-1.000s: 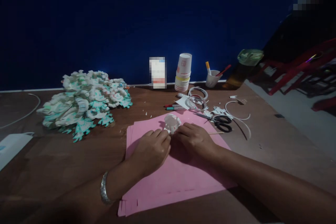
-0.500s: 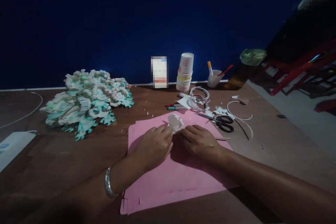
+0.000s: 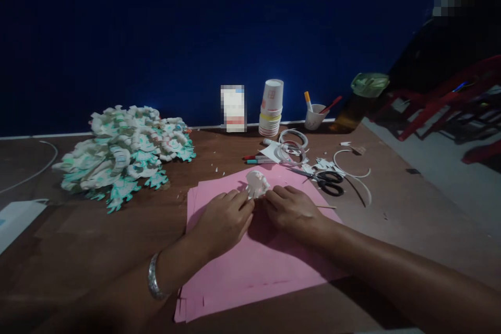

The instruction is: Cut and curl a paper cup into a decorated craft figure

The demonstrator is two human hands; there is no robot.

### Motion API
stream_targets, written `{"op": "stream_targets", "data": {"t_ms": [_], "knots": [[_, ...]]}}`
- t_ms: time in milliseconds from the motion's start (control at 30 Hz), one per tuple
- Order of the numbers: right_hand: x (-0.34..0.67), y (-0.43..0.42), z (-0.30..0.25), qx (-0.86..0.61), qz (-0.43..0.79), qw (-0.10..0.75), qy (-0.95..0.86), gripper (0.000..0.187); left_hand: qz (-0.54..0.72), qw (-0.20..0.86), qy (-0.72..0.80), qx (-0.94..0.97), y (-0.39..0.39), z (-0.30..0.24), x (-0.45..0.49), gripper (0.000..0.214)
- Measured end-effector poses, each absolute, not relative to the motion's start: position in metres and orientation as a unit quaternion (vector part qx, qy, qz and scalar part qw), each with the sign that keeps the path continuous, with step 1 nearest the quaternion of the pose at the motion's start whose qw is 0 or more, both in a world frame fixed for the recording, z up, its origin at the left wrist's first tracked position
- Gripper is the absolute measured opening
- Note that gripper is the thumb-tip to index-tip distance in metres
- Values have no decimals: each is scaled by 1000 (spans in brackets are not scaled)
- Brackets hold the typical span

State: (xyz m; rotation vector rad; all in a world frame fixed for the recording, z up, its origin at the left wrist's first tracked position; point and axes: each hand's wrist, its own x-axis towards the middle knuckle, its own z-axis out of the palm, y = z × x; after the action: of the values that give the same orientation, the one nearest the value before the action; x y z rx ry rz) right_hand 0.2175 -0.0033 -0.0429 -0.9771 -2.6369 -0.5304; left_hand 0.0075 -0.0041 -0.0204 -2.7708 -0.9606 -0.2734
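Between my two hands is a small white cut paper cup (image 3: 256,183), its round base facing me and its rim cut into strips. My left hand (image 3: 227,216) is closed on its left side, fingertips pinched at the lower edge. On the opposite side my right hand (image 3: 293,212) pinches the cup too, with the fingers curled. Both hands rest over pink paper sheets (image 3: 250,266) stacked on the table. A thin wooden stick (image 3: 326,207) pokes out beyond my right hand. My fingers cover the cup's lower part.
On the left lies a heap of cut paper cups with green-edged shapes (image 3: 133,154). Behind the sheets are stacked paper cups (image 3: 271,107), tape rolls (image 3: 293,148), markers (image 3: 260,160) and a pen cup (image 3: 316,117). Black scissors (image 3: 331,182) and paper scraps lie at the right.
The whole view has shifted slightly, so things sit a little further left. Both hands keep their hold on the cut paper cup, almost unmoved.
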Motion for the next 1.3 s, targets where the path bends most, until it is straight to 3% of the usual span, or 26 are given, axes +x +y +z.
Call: {"op": "stream_targets", "data": {"t_ms": [233,567,767,1300], "knots": [[225,-8,-40,-325,-197,149,-913,20,-84,97,-338,-932,-2,-23,11,25],[232,-5,-39,-360,-168,135,-908,15,-30,79,-374,-924,-2,-19,18,22],[230,-4,-40,-384,-146,132,-902,12,-83,114,-353,-925,-5,-22,10,31],[233,0,-45,-392,-133,139,-900,10,-40,64,-380,-922,-3,-15,17,26]]}}
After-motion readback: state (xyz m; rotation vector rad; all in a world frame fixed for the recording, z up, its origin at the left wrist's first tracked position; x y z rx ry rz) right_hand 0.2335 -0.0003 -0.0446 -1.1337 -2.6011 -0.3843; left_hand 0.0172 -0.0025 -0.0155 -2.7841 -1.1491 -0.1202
